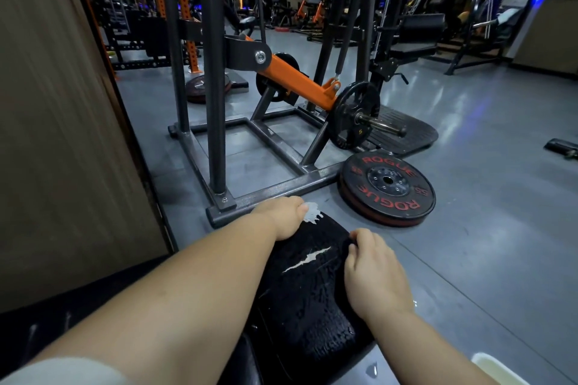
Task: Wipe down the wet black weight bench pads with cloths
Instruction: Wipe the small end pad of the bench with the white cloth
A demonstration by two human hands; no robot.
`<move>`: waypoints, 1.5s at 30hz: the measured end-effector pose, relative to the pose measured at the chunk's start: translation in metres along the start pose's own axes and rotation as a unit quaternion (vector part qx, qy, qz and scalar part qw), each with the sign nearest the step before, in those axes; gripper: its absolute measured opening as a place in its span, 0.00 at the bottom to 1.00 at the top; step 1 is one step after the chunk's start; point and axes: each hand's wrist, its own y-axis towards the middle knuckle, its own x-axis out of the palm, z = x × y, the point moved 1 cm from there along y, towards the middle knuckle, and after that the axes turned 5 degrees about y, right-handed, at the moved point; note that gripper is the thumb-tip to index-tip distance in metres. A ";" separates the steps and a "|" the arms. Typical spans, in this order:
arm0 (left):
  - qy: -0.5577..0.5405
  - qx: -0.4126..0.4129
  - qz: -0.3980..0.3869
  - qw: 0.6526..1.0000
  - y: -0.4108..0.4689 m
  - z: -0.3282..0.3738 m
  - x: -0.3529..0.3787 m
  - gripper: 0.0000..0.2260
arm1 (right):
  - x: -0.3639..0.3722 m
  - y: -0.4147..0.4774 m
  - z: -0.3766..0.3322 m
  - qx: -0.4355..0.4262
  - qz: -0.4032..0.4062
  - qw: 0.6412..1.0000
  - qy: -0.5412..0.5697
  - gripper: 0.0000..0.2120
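A black bench pad (312, 291) runs away from me at the bottom centre, beaded with water drops. A ragged white tear (308, 258) crosses its middle, and a second white patch (312, 212) sits at its far end. My left hand (283, 217) lies over the pad's far left edge, its fingers curled down out of sight. At the right edge, my right hand (372, 272) rests with its fingertips pinched on a dark fold. I cannot tell whether that fold is a cloth or the pad's cover. No light-coloured cloth shows.
A black and red weight plate (387, 187) lies flat on the grey floor just beyond the pad. A dark steel machine frame (256, 159) with an orange lever arm (300, 81) stands ahead. A brown wall panel (56, 134) closes the left side.
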 end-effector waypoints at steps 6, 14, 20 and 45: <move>0.017 -0.031 -0.008 0.999 -0.025 -0.023 0.001 0.20 | -0.003 -0.001 -0.001 0.001 -0.019 1.000 -0.009 0.11; -0.006 -0.091 -0.007 0.996 -0.071 -0.058 0.001 0.18 | -0.003 -0.005 -0.004 -0.006 -0.031 0.999 -0.010 0.15; -0.013 -0.103 -0.032 0.994 -0.040 -0.037 -0.004 0.18 | -0.001 -0.001 -0.003 -0.004 -0.031 0.999 -0.009 0.14; -0.269 -0.300 0.038 0.915 -0.078 -0.003 0.000 0.26 | -0.002 -0.001 -0.004 -0.004 -0.011 1.000 -0.010 0.13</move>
